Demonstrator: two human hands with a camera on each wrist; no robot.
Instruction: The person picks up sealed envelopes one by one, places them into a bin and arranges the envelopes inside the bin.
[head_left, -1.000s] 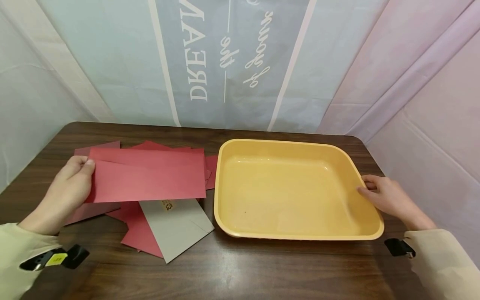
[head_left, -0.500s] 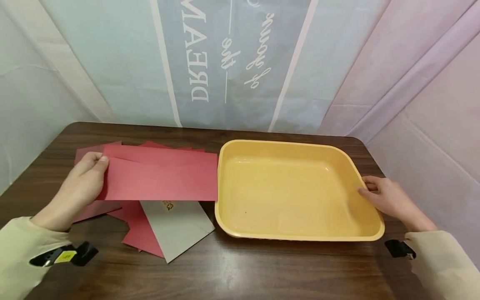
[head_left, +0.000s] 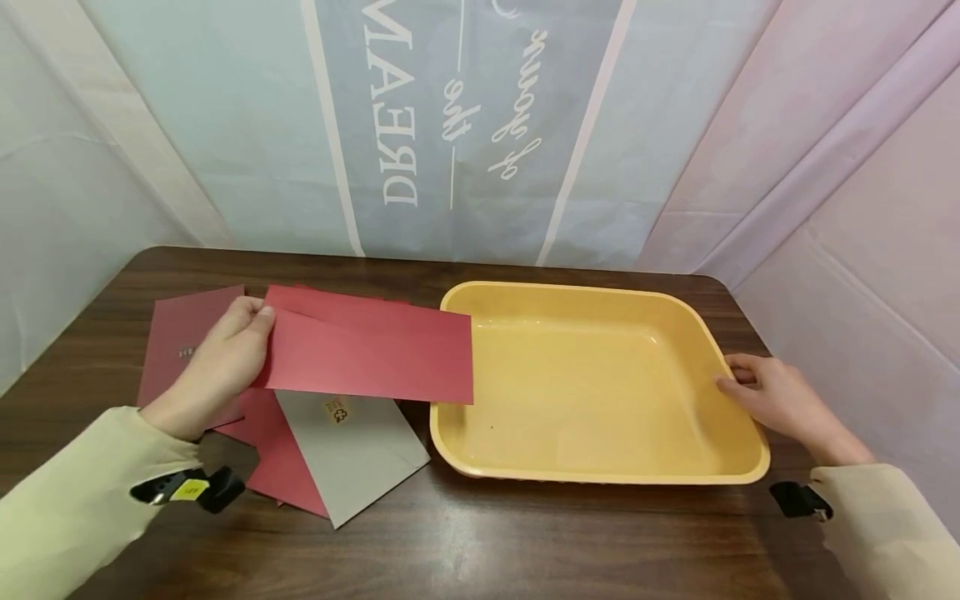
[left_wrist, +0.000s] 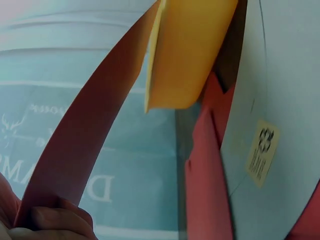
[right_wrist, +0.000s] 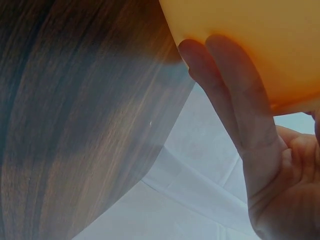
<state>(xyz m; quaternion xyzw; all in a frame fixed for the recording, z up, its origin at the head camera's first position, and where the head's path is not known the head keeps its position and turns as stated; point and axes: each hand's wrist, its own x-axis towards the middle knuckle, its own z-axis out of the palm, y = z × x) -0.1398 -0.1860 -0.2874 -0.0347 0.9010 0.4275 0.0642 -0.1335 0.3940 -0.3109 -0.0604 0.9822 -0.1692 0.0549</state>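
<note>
My left hand [head_left: 228,358] pinches a red envelope [head_left: 375,350] by its left end, thumb on top. The envelope is held flat above the pile, and its right end overlaps the left rim of a yellow plastic tray [head_left: 585,400]. In the left wrist view the held envelope [left_wrist: 90,115] bows slightly, with curled fingers [left_wrist: 60,220] at its lower end. My right hand [head_left: 772,396] grips the tray's right rim, thumb on the inside; in the right wrist view, fingers [right_wrist: 240,90] lie against the outer wall. Nothing lies inside the tray.
Under the held envelope is a loose pile: a grey envelope [head_left: 356,450] with a recycling mark, red envelopes [head_left: 281,467], and a darker red one [head_left: 172,333] at the left. The brown wooden table [head_left: 465,542] ends at a printed cloth backdrop [head_left: 450,125].
My left hand has moved right with the red envelope, whose end now overlaps the tray's left side. More of the darker red envelope shows. The right hand and tray have stayed put.
</note>
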